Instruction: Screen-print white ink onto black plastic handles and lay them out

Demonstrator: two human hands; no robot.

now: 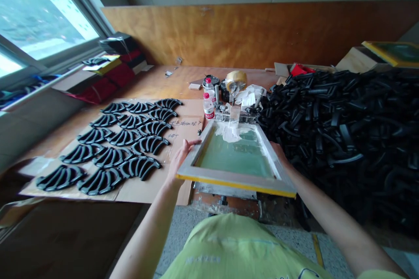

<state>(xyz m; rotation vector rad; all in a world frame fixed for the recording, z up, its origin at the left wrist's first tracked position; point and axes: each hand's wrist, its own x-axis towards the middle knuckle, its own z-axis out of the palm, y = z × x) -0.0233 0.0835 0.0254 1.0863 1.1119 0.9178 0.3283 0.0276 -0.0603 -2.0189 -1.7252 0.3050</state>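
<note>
A screen printing frame (235, 178) with pale sides, a yellow front edge and green mesh (234, 154) is tilted up in front of me. White paste and clear tape cover its far end, by the clamp (234, 115). My left hand (182, 154) grips the left side, its fingertips showing at the edge. On the opposite side, my right hand (278, 152) holds the frame, with most of its fingers hidden behind it. Beneath the frame, part of a base plate (225, 190) shows.
Rows of black curved, ribbed parts (111, 155) lie on cardboard (183, 117) at left. A big heap of black parts (340, 130) fills the right. Behind the frame stand red-capped bottles (208, 106), a tape roll (235, 80) and crumpled paper (252, 95).
</note>
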